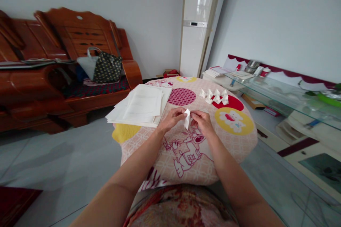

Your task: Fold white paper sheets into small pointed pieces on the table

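A small folded piece of white paper [187,119] is held upright over the middle of the round table. My left hand [174,117] pinches its left side between thumb and fingers. On the other side, my right hand [201,120] has its fingers closed at the paper's right edge. Beyond my right hand, several small folded white paper shapes [217,99] stand grouped in two rows. To the left of my hands lies a stack of white paper sheets [144,104], somewhat uneven at its edges.
A patterned pink tablecloth [162,156] covers the table. A glass-topped cabinet [287,95] stands to the right, bearing papers and cups. On the left is a wooden sofa [80,35] with a dotted bag [108,67]. A tall white air conditioner [195,39] fills the corner.
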`<state>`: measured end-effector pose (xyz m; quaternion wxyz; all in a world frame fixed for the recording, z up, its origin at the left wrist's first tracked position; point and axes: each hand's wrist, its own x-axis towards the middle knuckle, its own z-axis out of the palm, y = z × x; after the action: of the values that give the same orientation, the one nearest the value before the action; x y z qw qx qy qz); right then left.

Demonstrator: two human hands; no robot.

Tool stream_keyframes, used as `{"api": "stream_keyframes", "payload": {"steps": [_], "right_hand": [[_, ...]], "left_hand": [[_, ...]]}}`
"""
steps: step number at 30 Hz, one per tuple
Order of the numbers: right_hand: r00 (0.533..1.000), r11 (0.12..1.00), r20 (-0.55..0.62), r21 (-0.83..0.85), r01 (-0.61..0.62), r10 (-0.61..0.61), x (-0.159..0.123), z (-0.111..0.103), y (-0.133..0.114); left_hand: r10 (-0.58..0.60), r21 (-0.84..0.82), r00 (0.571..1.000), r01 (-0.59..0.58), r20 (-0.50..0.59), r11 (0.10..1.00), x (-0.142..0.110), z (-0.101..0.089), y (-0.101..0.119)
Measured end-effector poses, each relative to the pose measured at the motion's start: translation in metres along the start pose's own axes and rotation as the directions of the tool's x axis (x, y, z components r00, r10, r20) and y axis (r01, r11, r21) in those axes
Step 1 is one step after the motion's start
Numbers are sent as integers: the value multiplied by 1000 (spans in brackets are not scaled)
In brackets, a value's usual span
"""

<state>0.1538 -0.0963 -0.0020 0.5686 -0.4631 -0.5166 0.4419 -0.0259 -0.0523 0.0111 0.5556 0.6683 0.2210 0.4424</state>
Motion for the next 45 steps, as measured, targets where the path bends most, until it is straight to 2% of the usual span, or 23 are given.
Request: {"api": "stream_keyframes", "payload": {"steps": [3, 7, 13, 15, 19, 26, 33, 38, 42, 45], "right_hand": [[999, 996, 19, 74, -51, 49, -3, 1, -5], [985, 980, 124, 146, -138, 120, -5, -5, -9], [905, 935, 354, 170, -312, 237, -7, -13, -9], [917, 934, 336, 207, -292, 213, -6, -13, -7], [963, 938, 216, 270, -216, 160, -4, -12, -3], [977, 957, 158, 227, -179, 146, -2, -13, -4], [970, 983, 192, 74, -169, 153, -6, -18, -9], [945, 977, 281, 80, -198, 169, -7, -19, -6], [961, 981, 233, 86, -174, 150, -6, -16, -4], [973, 983, 182, 87, -159, 141, -5, -14, -5]], "left_hand": [[-21, -9, 1000, 21, 23, 1000, 0, 2, 0], [-43, -28, 998, 44, 45, 999, -1, 2, -1], [-113, -89, 983, 127, 144, 988, -3, 2, -1], [-127, -123, 977, 149, 171, 981, -3, 3, -1], [-133, -135, 972, 161, 194, 978, -2, 4, -1], [-138, -92, 975, 155, 175, 984, -2, 3, 1], [-117, -11, 968, 122, 220, 992, -2, -3, 0], [-132, 52, 959, 123, 250, 991, -2, -4, -2], [-92, 24, 976, 89, 197, 996, -1, 1, -2], [-23, 96, 993, 12, 114, 995, 0, 5, -2]]}}
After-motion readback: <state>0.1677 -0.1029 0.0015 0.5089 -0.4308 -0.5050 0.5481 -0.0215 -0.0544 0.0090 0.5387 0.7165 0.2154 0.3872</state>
